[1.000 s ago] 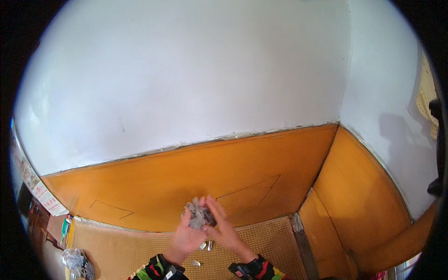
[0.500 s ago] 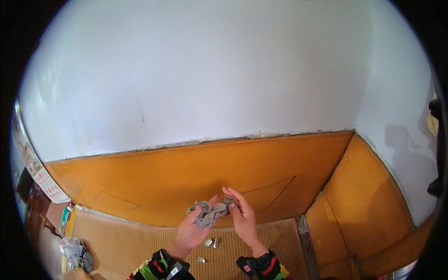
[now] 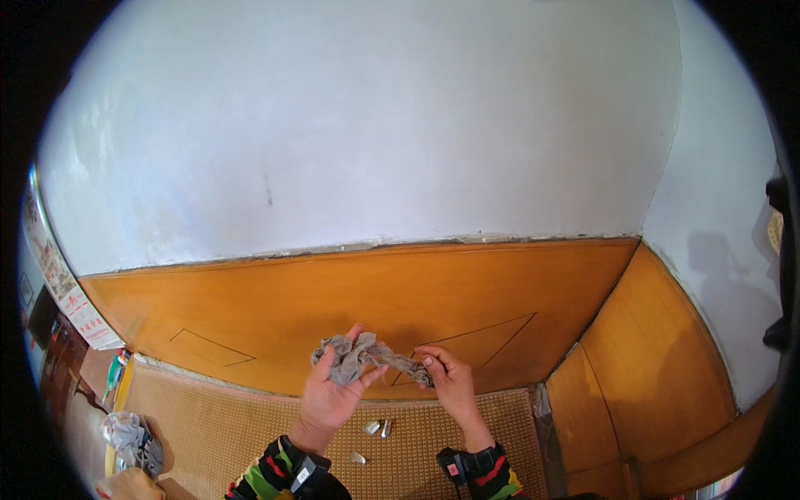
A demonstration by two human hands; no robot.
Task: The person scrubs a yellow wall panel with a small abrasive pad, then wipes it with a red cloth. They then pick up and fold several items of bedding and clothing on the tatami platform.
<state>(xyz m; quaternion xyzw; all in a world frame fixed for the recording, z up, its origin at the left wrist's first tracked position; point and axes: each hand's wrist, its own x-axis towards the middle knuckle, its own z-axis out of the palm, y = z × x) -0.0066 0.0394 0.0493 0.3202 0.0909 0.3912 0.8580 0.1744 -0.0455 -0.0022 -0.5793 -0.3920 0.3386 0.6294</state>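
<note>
Between the fingertips, both hands are pinching a grey rag point(image 3: 367, 357): left hand point(image 3: 332, 392) gripping the bunched end, right hand point(image 3: 447, 382) pulling the other end; the wad from a second ago is being stretched open, above the woven mat point(image 3: 208, 433). Small metal clips point(image 3: 377, 428) are lying below; a printed paper strip point(image 3: 67, 292) is hanging at far left.

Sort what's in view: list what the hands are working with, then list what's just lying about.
In hand:
- grey cloth, stretched between both hands
- left hand, gripping the bunched end
- right hand, pinching the other end

Lying about:
- small metal pieces on the woven mat
- crumpled grey bundle at the mat's left edge
</note>
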